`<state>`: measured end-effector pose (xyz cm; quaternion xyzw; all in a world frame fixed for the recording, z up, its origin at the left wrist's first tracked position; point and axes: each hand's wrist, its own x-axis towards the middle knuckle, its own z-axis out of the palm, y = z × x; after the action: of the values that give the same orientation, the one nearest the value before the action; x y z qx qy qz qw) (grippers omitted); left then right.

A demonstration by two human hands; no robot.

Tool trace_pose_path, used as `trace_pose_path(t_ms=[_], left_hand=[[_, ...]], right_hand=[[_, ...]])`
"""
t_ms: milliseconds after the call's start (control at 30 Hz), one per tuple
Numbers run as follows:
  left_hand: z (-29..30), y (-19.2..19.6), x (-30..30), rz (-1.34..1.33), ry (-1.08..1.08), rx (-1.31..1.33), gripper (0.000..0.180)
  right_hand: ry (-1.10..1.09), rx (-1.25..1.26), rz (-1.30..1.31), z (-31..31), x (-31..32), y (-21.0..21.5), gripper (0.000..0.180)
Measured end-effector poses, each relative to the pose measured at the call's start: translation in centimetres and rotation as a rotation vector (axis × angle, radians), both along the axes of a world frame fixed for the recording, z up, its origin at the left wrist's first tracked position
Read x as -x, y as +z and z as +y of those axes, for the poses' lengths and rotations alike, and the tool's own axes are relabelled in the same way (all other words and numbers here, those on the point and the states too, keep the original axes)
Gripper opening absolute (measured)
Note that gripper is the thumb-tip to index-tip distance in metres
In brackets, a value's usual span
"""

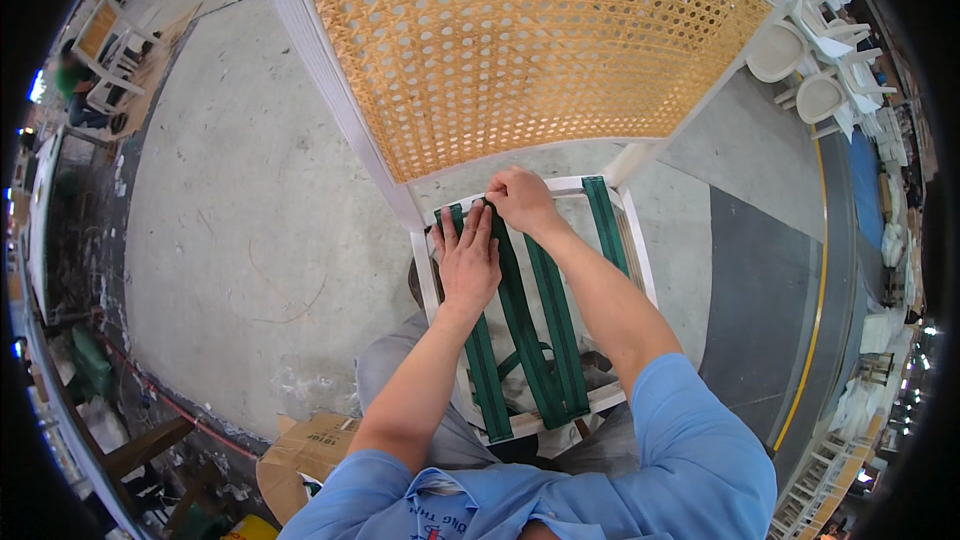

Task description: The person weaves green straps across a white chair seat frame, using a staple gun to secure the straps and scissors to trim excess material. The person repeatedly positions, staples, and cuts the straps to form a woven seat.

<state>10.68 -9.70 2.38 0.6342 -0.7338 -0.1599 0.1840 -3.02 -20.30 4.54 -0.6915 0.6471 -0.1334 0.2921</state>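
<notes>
The work in hand looks partway along: a white seat frame [638, 252] lies directly under the fingers, and 4 green webbing straps can be made out on it, all running from the rear rail towards the person. The cane back panel [540, 50], already set in its white surround, stands just beyond the fingers.

The left hand [468, 265] rests palm down with its fingers extended and slightly spread, over the upper part of the leftmost strap [487, 380] and near the rear rail. The right hand [522, 202] is just beside it, its fingers curled in at the rear rail, close to the top of the inner left strap [518, 325]; whether they pinch that strap or only press against it, I cannot tell.

The leftmost strap and the inner left strap reach the front rail, well below the fingers. The inner right strap [555, 330] also reaches it, but its top is covered by the right forearm. The rightmost strap [605, 220] meets the rear rail to the right of the fingers; its lower part is hidden.

What seems left is settling the end under the right fingers. A green loop [511, 361] hangs slack between the straps, nearer the person than the fingers, so some webbing probably remains untensioned. No strap is seen laid straight across from side to side.
</notes>
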Motion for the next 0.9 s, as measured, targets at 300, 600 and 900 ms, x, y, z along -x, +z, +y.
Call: trace_pose_path(t_ms=[300, 600, 900], left_hand=[[0.1, -0.3, 0.6, -0.137, 0.013, -0.047, 0.063], [0.5, 0.3, 0.9, -0.155, 0.025, -0.067, 0.063], [0.7, 1.1, 1.1, -0.172, 0.029, -0.023, 0.064]], right_hand=[[-0.374, -0.227, -0.574, 2.4, 3.1, 2.6, 0.024], [-1.296, 0.244, -0.465, 41.9, 29.6, 9.5, 0.015], [-1.85, -0.312, 0.239, 74.1, 28.5, 8.3, 0.047]])
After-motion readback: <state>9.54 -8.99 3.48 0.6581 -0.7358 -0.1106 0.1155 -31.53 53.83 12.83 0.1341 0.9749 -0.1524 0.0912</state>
